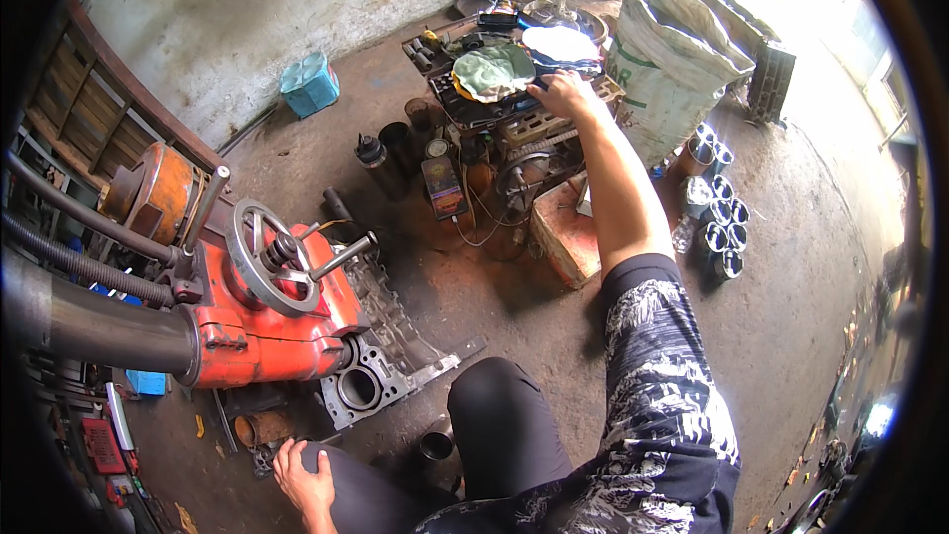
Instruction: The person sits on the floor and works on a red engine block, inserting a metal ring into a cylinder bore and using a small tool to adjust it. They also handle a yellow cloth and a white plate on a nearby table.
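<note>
Right hand at tray edge, grip hidden, cannot tell, white-and-blue cloth on tray just beyond it, left hand on knee, fingers apart, pale sack right of tray, green lettering partly folded away.

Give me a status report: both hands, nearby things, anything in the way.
Left hand on left leg, fingers spread. Right hand extended beside white cloth, grip unclear. Large pale sack close on its right.

Well left of the right hand sits a blue package, while a whitish sack and metal cylinders stand to that hand's right.
</note>
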Available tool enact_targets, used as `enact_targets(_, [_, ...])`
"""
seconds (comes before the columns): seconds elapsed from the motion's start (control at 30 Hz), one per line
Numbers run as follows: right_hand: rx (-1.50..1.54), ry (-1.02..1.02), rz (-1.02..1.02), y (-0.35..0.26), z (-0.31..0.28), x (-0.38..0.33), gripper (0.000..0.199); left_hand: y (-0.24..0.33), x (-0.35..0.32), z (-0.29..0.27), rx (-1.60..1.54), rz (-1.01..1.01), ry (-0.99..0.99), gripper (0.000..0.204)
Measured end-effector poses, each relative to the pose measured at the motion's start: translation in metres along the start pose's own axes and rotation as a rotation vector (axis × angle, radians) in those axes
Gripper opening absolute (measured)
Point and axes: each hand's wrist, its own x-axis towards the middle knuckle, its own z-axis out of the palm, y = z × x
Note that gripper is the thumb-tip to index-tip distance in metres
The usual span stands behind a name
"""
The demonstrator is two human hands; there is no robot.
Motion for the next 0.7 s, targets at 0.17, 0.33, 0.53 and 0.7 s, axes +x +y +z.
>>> enact_targets(0.17, [0.033,-0.020,-0.021,0.000,-0.003,-0.004,0.068,0.002,0.000,-0.001,-0.002,-0.013,-0.009,0.037])
enact_targets(0.33, [0.044,-0.043,-0.036,0.001,-0.002,-0.006,0.072,0.000,0.000,0.000,-0.006,-0.011,-0.010,0.037])
enact_targets(0.53, [0.080,-0.073,-0.048,0.003,0.001,-0.013,0.075,-0.004,0.000,0.000,-0.025,-0.018,-0.032,0.042])
enact_targets(0.7, [0.110,-0.115,-0.038,0.002,0.004,-0.021,0.073,-0.011,0.000,-0.003,-0.069,0.025,-0.064,0.043])
